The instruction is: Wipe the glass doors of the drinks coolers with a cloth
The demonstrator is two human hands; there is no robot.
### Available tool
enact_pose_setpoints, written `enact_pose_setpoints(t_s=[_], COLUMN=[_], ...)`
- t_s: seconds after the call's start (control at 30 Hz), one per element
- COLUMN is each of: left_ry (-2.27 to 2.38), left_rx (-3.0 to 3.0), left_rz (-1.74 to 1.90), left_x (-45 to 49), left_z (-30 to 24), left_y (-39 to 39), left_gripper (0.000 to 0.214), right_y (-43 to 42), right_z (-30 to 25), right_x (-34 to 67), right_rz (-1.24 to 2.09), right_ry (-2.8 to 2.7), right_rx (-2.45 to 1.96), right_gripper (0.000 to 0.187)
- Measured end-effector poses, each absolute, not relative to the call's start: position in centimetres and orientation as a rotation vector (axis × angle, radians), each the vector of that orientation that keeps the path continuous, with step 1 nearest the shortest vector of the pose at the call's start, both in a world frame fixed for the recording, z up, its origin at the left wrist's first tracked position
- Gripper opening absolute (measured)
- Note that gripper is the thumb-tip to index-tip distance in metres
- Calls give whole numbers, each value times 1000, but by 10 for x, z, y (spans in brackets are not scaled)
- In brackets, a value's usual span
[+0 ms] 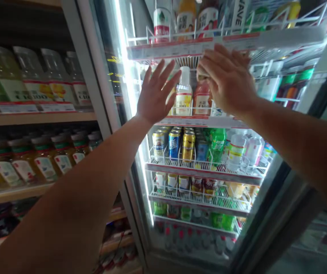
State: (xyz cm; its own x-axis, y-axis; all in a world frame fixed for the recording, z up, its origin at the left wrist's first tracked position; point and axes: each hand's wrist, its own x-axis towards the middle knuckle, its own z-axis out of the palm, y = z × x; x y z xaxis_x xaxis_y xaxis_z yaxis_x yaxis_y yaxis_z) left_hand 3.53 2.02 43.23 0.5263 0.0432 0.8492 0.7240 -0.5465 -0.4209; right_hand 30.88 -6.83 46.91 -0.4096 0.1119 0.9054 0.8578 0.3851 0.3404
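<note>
My left hand is raised with its fingers spread, holding nothing, in front of the lit drinks fridge. Whether its palm touches a glass pane I cannot tell. My right hand is bent over a pale, crumpled cloth, most of it hidden under the fingers, just below a white shelf edge. Between the two hands, behind them on the shelf, stand a white-capped bottle with a yellow fruit label and a reddish bottle.
Lower fridge racks hold beer cans and green bottles. More bottles stand on the top shelf. To the left, past a grey metal frame, open shelves carry rows of juice bottles. A dark door edge runs down the right.
</note>
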Motion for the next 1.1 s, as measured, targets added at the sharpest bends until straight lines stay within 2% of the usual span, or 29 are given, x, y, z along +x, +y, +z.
enact_pose_setpoints(t_s=[0.1, 0.23, 0.37, 0.57, 0.77, 0.9, 1.1], left_ry=[-602, -556, -557, -485, -475, -529, -577], left_rx=[-1969, -1933, -1947, -1915, -2032, -1993, -2003], left_rz=[-1050, -1087, -1088, -1092, -1138, -1145, -1132], left_x=[33, 34, 35, 32, 33, 35, 37], left_z=[432, 432, 431, 432, 432, 431, 431], left_y=[19, 22, 21, 21, 29, 27, 19], left_gripper=[70, 65, 65, 66, 68, 63, 71], right_y=[-74, -74, -71, -75, -76, -79, -78], right_z=[475, 480, 466, 476, 464, 485, 474], right_x=[310, 317, 314, 313, 302, 307, 310], right_rz=[-1097, -1090, -1191, -1069, -1179, -1130, -1161], right_ry=[-1771, -1594, -1776, -1660, -1877, -1676, -1811], right_rx=[-890, -885, -806, -912, -854, -936, -864], right_gripper=[43, 50, 41, 50, 45, 43, 46])
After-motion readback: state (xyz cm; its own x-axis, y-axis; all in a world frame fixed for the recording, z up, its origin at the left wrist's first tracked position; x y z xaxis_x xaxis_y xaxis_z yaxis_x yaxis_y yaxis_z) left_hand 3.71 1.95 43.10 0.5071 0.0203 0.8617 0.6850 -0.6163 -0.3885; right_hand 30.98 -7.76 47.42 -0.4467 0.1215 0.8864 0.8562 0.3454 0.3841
